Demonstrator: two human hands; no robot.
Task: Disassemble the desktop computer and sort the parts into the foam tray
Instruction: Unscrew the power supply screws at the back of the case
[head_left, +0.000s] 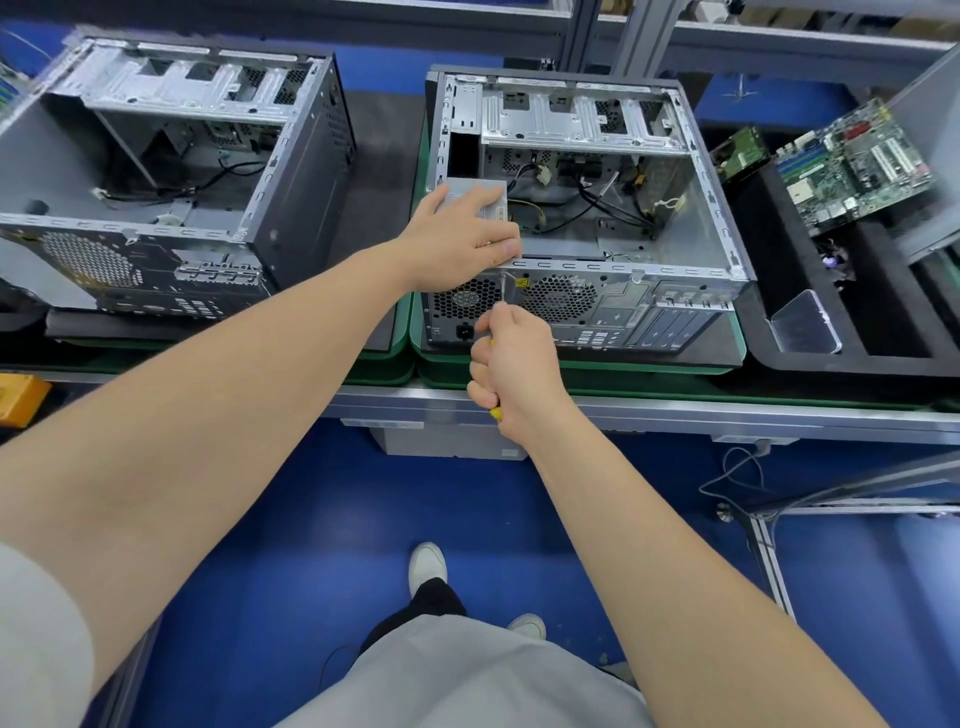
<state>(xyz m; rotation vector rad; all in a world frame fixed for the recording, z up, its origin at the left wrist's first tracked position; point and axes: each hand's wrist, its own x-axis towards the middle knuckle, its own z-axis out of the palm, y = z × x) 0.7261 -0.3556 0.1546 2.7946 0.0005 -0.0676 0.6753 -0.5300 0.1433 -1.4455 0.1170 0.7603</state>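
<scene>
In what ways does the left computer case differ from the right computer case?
The right case holds a grey power supply under the left hand; the left case shows loose cables but no such box. The right hand holds a screwdriver against the right case's rear panel; nothing touches the left case. Both lie open on their sides, rear panels toward the person.

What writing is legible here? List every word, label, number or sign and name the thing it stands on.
No word or number can be read.
A yellow warning-triangle sticker on the computer's rear panel: a sign only, its print too small.
The label on the power supply: blurred.
Print on the motherboard: too small.
</scene>
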